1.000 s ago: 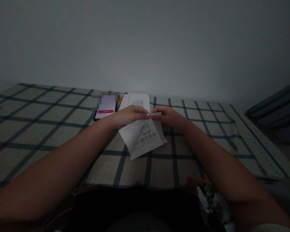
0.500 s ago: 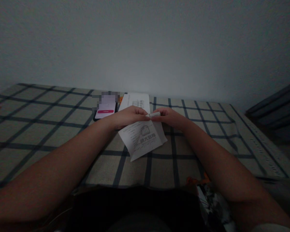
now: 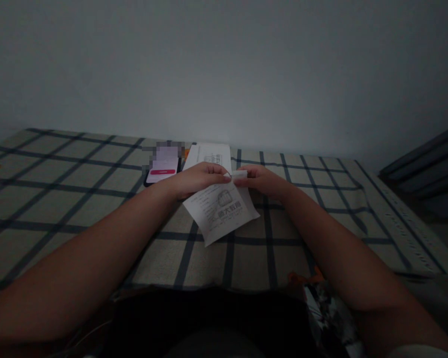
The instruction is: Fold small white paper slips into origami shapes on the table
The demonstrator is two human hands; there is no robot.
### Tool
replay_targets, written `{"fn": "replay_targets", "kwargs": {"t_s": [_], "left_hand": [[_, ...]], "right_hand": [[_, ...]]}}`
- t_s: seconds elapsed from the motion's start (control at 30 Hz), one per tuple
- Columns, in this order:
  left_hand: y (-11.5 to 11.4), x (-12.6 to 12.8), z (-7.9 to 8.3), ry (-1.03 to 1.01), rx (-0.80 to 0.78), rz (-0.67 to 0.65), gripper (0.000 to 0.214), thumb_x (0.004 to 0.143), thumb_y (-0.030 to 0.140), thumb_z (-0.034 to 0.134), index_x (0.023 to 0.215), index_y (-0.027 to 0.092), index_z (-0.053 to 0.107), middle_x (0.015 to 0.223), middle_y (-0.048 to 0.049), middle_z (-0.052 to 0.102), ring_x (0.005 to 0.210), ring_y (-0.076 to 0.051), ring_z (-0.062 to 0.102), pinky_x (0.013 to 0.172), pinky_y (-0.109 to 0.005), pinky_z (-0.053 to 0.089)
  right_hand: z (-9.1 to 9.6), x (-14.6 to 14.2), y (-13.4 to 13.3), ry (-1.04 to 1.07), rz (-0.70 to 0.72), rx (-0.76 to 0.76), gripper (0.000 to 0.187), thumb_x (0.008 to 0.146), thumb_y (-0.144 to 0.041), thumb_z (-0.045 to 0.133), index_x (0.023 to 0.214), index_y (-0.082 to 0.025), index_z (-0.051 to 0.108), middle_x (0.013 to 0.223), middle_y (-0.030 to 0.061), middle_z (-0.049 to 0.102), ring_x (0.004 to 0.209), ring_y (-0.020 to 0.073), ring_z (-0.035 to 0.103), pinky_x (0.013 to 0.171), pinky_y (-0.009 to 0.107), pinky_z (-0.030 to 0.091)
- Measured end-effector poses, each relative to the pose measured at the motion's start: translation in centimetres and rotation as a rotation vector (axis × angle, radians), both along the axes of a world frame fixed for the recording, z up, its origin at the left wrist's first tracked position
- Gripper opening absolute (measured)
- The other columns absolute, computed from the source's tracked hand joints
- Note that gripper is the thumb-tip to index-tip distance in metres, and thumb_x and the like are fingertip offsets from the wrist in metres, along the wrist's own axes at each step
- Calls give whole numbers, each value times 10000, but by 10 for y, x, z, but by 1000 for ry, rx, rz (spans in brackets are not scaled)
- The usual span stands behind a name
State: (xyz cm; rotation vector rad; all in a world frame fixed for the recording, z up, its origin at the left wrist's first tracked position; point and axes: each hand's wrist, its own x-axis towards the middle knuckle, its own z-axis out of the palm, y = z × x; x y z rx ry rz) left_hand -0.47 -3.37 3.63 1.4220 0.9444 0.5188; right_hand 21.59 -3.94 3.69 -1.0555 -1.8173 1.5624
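A printed sheet of paper [image 3: 224, 211] hangs from my two hands, its lower corner tilted toward me and its top edge bunched or folded between the fingertips. My left hand [image 3: 201, 179] is closed, pinching that edge with thumb and fingers. Close beside it, my right hand [image 3: 262, 180] pinches the same edge a little to the right. The fingertips nearly meet at the middle. Just behind my hands lies a white stack of paper or pad [image 3: 211, 154] with similar print, partly covered by my left hand.
A phone [image 3: 163, 166] with a lit screen and a pink bar lies left of the white pad. Checked cloth [image 3: 78, 184] covers the surface up to the grey wall [image 3: 224, 69]. Dark folded fabric [image 3: 429, 169] stands at the far right. A patterned cloth [image 3: 330, 318] is near my right forearm.
The sheet has shifted slightly and its lower corner has risen a little. Both hands keep their pinch, with only small finger movements. Phone and pad stay in place.
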Motion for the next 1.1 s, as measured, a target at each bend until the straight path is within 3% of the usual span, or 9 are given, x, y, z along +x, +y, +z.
{"fn": "replay_targets", "kwargs": {"t_s": [0.2,0.47,0.73,0.87,1.1], "left_hand": [[0,-1,0,34,-73,-72,216,758,361,721,878,182,701,814,-55,715,677,-185,668,603,-283,493],[-2,0,3,67,-4,-105,233,783,388,707,854,167,688,786,-51,708,660,-173,656,595,-268,487],[-2,0,3,9,-5,-60,247,781,374,716,910,169,671,827,-47,709,681,-171,663,602,-264,494],[-2,1,2,-14,-60,-46,202,763,337,729,870,174,674,777,-30,704,648,-163,657,597,-263,497],[-1,-1,1,42,-68,-111,267,756,380,736,897,156,702,869,-79,736,722,-201,690,639,-291,517]], "right_hand": [[-3,2,3,-40,36,32,170,790,-291,727,917,-184,690,929,37,727,792,146,652,725,281,525],[-6,1,5,-22,48,49,152,816,-267,700,933,-171,682,955,46,731,804,145,663,726,267,540],[-1,-1,0,73,41,5,124,814,-213,686,925,-158,675,924,32,736,798,132,670,748,257,542],[-6,2,4,30,56,-5,175,802,-239,710,957,-160,691,965,46,737,815,137,670,753,265,538],[-10,3,7,-38,34,52,213,796,-295,725,959,-158,703,985,61,734,831,153,665,751,286,537]]}}
